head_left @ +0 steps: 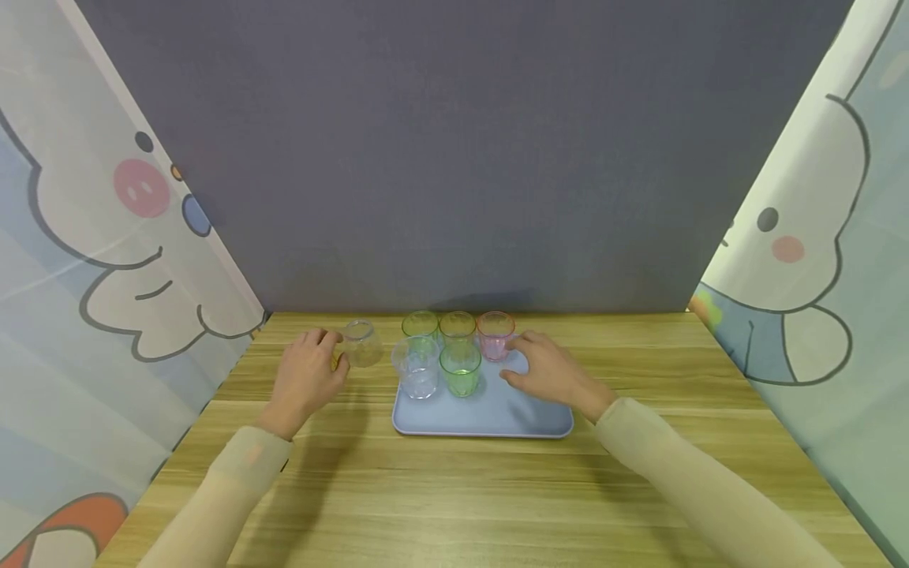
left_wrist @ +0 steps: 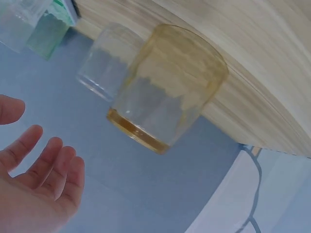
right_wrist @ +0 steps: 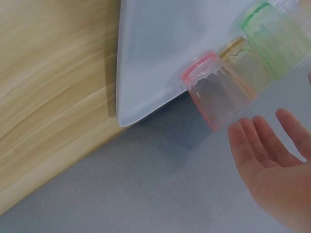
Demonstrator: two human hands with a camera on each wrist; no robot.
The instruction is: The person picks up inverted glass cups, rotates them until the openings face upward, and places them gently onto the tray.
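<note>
Left hand (head_left: 308, 375) loose, holding nothing, beside clear cup (head_left: 363, 349) and amber cup (left_wrist: 167, 87), left of tray (head_left: 490, 420). Right hand (head_left: 550, 371), likewise empty, near tray's pink cup (head_left: 493, 341). Risk: stray fingertip knocks it into neighbouring cup (head_left: 457, 325).

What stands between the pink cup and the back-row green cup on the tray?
An amber cup stands between them, as the head and right wrist views both show.
</note>
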